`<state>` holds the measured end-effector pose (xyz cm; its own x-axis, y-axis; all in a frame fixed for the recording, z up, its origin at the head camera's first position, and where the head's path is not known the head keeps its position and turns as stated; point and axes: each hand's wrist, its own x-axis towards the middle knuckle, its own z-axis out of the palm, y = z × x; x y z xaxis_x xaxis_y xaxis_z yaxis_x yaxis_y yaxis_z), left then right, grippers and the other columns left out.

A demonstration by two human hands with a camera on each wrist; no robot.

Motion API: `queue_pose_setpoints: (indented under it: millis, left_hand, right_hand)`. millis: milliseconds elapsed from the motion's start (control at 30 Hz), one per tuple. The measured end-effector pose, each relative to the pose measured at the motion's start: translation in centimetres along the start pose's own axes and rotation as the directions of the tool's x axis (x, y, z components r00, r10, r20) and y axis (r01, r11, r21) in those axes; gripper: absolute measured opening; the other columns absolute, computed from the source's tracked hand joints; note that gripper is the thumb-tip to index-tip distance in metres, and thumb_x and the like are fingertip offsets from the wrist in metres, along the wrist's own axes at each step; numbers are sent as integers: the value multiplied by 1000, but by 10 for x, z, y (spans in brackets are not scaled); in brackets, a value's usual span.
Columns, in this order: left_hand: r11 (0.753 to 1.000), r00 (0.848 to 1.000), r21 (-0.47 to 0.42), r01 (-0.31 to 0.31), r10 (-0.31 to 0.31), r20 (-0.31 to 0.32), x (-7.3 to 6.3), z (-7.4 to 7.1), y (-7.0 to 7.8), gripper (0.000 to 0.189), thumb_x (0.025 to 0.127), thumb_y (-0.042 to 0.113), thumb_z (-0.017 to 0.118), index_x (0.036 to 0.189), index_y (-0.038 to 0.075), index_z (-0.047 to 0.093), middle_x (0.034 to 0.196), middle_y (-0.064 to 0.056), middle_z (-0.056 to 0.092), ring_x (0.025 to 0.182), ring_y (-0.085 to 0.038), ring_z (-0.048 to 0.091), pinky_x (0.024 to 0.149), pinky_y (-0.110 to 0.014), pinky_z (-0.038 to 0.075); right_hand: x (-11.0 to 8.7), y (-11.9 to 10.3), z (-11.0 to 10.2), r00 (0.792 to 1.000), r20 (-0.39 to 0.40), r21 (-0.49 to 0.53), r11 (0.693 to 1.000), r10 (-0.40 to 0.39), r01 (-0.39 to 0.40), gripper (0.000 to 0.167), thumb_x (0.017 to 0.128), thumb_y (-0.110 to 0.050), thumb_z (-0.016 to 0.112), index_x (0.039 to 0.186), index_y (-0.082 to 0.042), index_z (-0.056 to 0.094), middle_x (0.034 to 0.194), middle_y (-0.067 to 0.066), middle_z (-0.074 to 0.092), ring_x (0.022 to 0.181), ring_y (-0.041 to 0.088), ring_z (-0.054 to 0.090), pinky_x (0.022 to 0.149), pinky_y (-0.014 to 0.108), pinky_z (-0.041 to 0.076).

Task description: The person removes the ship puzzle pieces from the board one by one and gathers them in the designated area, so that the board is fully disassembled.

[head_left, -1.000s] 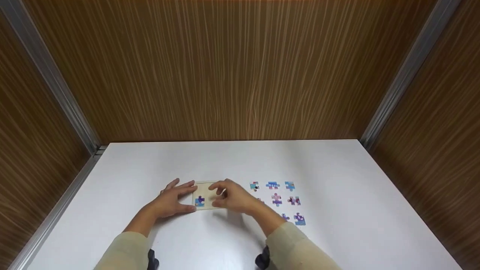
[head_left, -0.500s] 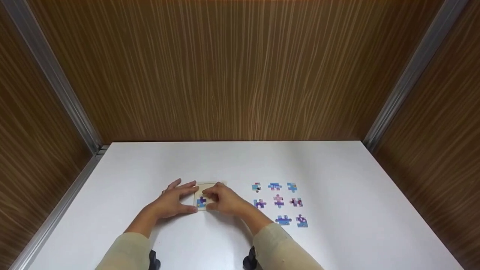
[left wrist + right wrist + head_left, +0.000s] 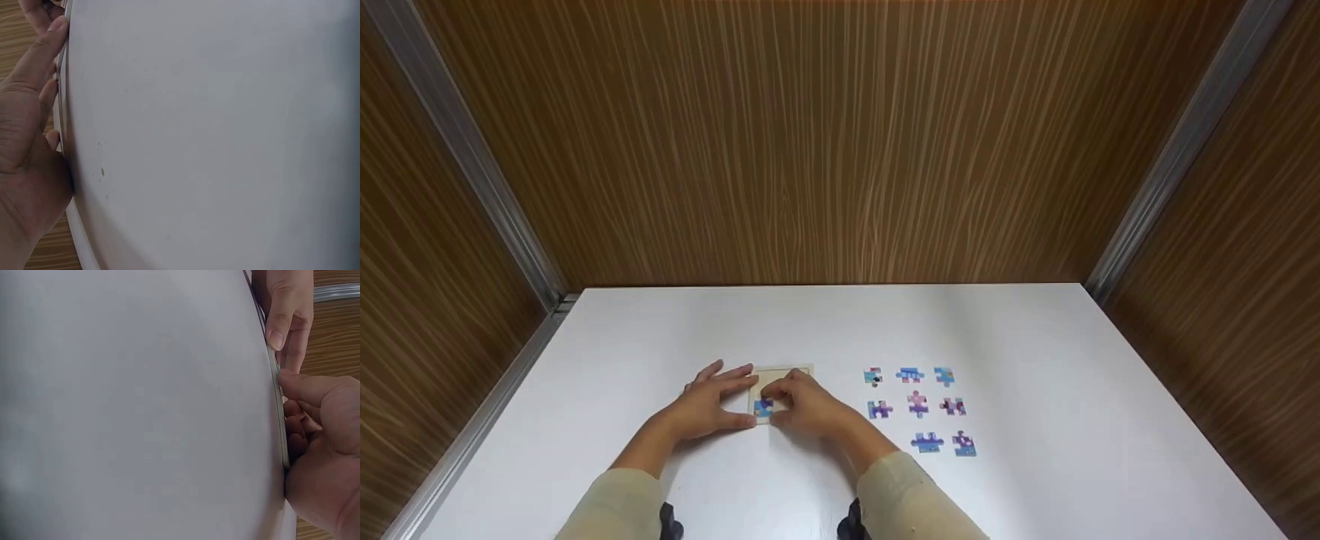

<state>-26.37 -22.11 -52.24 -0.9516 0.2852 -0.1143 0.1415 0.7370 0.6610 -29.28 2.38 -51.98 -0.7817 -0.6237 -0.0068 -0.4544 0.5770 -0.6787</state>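
A small shallow wooden puzzle tray [image 3: 784,369] lies on the white table in the head view. In its lower left corner sits a blue and purple jigsaw piece [image 3: 763,408], partly covered by fingers. My left hand [image 3: 705,405] rests along the tray's left edge, thumb at the near corner and fairly straight fingers spread toward the far one. My right hand [image 3: 808,406] is over the tray, its curled fingers and thumb at the piece's right side. The right wrist view shows the right thumb [image 3: 306,387] at the tray's near edge; the piece is hidden there.
Right of the tray, several loose jigsaw pieces lie spread in rough rows, among them a pink one [image 3: 917,403] and a blue one [image 3: 928,442]. Wood-grain panels [image 3: 840,150] stand behind and at both sides of the white table [image 3: 1035,375].
My right hand has moved left and down over the tray, bringing its fingers and thumb to the jigsaw piece. My left hand stays at the tray's left edge.
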Motion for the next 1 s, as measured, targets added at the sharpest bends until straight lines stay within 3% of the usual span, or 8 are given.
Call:
queue_pose_setpoints:
  millis: [500, 1000]
  left_hand:
    - [1000, 1000, 5, -5, 5, -5, 1, 1, 1, 79, 92, 47, 86, 159, 21, 56, 178, 4, 38, 170, -46, 5, 126, -86, 1]
    - [1000, 1000, 7, -15, 15, -4, 2, 1, -2, 80, 91, 48, 86, 160, 20, 55, 178, 2, 37, 170, -46, 5, 125, -87, 1]
  right_hand:
    - [2, 3, 7, 996, -78, 163, 987, 29, -16, 34, 96, 3, 75, 129, -8, 75, 110, 4, 69, 101, 14, 59, 97, 30, 53]
    - [5, 1, 12, 991, -131, 249, 969, 35, -1, 38, 90, 11, 78, 121, -11, 76, 101, 10, 78, 87, 7, 61, 84, 22, 51]
